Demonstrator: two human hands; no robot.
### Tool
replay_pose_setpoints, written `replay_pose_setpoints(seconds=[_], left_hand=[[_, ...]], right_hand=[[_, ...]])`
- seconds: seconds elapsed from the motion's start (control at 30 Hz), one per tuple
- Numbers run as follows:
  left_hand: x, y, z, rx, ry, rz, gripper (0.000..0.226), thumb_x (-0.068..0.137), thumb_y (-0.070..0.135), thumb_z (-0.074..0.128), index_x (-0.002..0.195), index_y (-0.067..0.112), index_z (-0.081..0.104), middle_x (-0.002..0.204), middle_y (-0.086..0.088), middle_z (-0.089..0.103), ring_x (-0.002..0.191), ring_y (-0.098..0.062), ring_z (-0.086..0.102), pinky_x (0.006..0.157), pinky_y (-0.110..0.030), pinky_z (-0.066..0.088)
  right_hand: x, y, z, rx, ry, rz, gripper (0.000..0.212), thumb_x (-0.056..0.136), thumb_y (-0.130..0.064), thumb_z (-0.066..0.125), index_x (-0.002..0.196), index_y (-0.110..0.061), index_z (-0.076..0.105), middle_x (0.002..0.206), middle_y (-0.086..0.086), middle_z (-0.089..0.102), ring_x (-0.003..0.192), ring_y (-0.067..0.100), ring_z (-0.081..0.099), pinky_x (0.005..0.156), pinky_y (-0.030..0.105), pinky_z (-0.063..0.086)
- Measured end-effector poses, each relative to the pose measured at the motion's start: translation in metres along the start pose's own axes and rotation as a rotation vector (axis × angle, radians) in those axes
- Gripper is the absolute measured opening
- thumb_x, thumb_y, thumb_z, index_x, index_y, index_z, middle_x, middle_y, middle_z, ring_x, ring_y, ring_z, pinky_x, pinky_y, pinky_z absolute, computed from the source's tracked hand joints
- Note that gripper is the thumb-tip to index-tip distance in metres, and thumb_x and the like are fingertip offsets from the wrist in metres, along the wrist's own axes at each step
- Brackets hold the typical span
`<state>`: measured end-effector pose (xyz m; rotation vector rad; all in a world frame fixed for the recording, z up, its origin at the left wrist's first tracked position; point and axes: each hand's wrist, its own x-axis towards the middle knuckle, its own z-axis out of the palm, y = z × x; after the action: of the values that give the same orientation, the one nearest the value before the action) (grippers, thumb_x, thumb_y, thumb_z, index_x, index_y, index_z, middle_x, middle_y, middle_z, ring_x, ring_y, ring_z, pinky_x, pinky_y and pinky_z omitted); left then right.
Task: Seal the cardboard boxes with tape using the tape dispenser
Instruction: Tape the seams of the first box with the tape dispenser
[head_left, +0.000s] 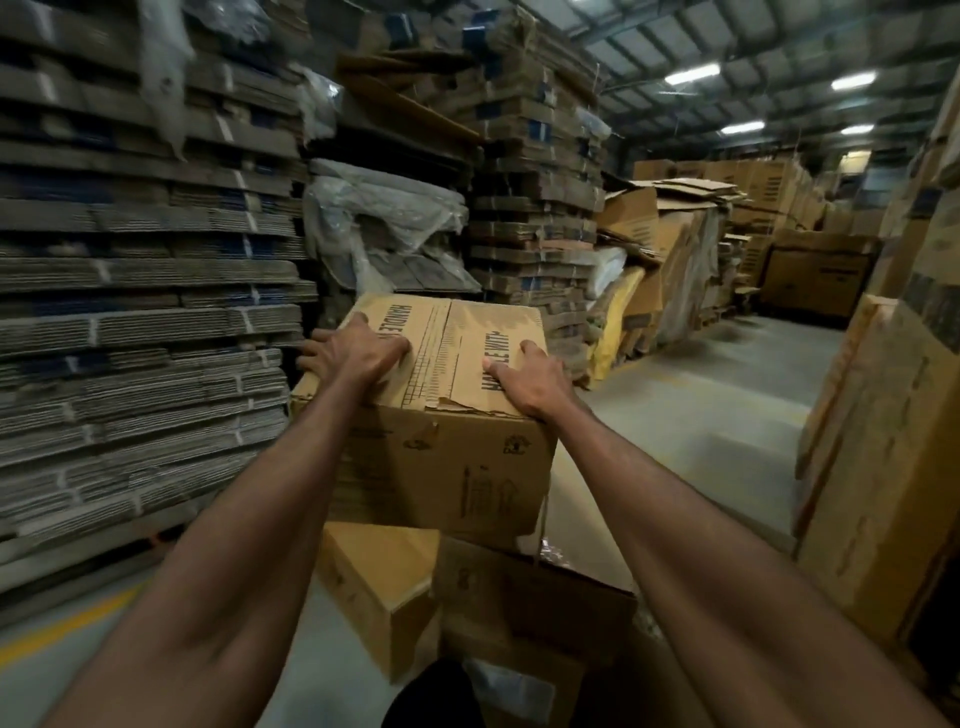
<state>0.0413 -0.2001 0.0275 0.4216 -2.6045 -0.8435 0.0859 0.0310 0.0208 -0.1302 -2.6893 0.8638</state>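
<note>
- i see the cardboard box (441, 395) out in front of me, sitting on top of two lower boxes (519, 597), with flattened cardboard stacks (145, 291) to its left.
- my left hand (353, 349) lies on the top left flap, fingers curled down over the left edge and gripping it.
- my right hand (524, 382) rests on the top right flap, thumb laid flat on the print, fingers bent over the right edge.
- the centre seam between the flaps shows torn paper.
- i cannot find the tape dispenser from here.
</note>
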Motion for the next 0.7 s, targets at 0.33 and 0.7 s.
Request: replay_pose_setpoints(seconds=[0.33,0.7], left_hand=[[-0.053,-0.276,-0.07,-0.005,0.161,-0.342,0.085,0.075,0.072,0.066,0.145,0.034,0.036,0.145,-0.028,0.033,0.134,-0.049,0.029,0.109,-0.059,0.028],[-0.134,-0.567,0.055,0.045,-0.066,-0.75,0.096,0.07,0.065,0.075,0.15,0.048,0.025,0.138,-0.024,0.031,0.124,-0.048,0.033,0.105,-0.059,0.029]], right_hand=[[-0.08,-0.112,0.215,0.14,-0.355,-0.264,0.088,0.089,-0.072,0.057,0.16,-0.033,0.024,0.155,0.017,0.042,0.141,0.041,0.041,0.114,0.053,0.038],[-0.205,-0.053,0.529,0.124,-0.894,-0.091,0.084,0.088,-0.066,0.063,0.158,-0.04,0.025,0.145,0.013,0.041,0.133,0.04,0.046,0.114,0.054,0.039]])
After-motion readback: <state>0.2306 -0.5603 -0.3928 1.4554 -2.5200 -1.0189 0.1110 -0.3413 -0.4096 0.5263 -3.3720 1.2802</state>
